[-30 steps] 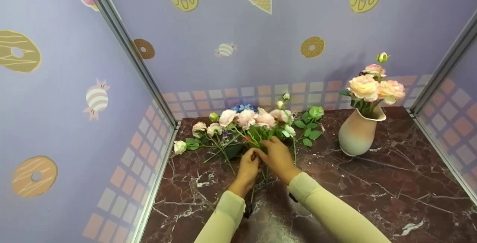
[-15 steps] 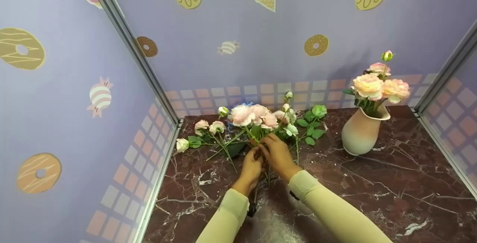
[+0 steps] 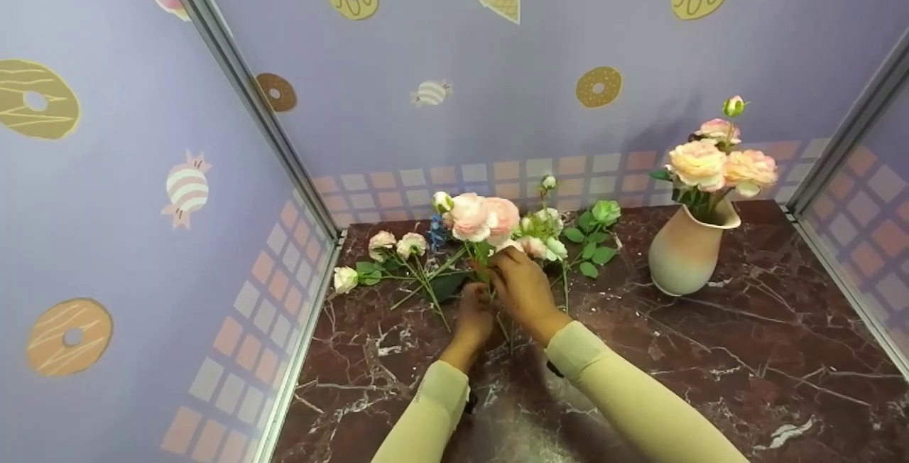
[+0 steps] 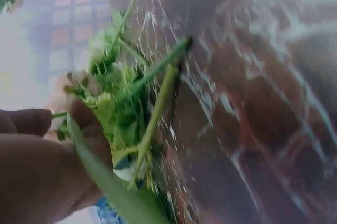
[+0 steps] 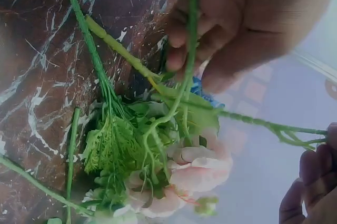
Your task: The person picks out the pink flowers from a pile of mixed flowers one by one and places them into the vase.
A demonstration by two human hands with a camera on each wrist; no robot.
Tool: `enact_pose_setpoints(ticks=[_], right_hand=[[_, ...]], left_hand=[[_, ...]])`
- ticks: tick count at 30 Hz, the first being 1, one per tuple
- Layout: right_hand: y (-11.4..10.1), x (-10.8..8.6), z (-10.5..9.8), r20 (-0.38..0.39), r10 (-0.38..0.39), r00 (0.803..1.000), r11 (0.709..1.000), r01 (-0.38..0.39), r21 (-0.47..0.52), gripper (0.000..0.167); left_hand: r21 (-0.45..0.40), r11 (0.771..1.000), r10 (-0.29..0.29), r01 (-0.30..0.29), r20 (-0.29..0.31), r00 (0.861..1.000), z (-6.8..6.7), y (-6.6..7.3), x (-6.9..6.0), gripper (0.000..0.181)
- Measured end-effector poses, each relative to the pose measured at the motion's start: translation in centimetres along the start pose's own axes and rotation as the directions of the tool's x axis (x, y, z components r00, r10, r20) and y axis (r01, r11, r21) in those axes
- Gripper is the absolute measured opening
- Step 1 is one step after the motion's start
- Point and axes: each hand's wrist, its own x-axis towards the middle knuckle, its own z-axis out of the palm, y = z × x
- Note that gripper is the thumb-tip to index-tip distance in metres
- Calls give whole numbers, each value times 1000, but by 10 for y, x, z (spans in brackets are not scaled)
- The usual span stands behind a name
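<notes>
A pink flower [image 3: 470, 217] with full blooms and a pale bud stands upright in front of me, held between both hands. My right hand [image 3: 524, 285] pinches its stem just below the blooms. Lower down, my left hand [image 3: 474, 312] grips near the stem, thumb and fingers close together. The forking green stem [image 5: 245, 117] runs between the two hands in the right wrist view, its blooms out of frame there. A long green leaf [image 4: 105, 179] hangs by my left thumb in the left wrist view. Behind my right hand lie more pale pink and white flowers [image 3: 555, 248].
A pink-to-grey vase [image 3: 680, 253] with peach-coloured flowers [image 3: 699, 165] stands at the right. Small pink flowers [image 3: 412, 244], a white rose [image 3: 346, 280] and blue flowers [image 3: 437, 232] lie to the left. A green rose [image 3: 606, 213] lies toward the back wall of the marble-look table [image 3: 682, 378].
The pink flower has come up and apart from the other pink blooms, which stay lower at the right. Blue flowers now show at its left. My right hand has moved slightly up the stem.
</notes>
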Motion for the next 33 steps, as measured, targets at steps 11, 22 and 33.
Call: enact_pose_setpoints(ticks=[11,22,33], right_hand=[[-8,1,-7,102,28,994,997,-34,65,9],[-2,-11,-5,69,93,993,969,-107,224,18],[8,-26,1,-48,-11,999,1000,11,-9,22]], left_hand=[[-69,974,202,-215,-162,966,-19,40,-9,30],[-361,922,63,-141,-219,974,-27,69,-14,19],[-440,887,30,-141,-251,967,-26,78,-16,20]])
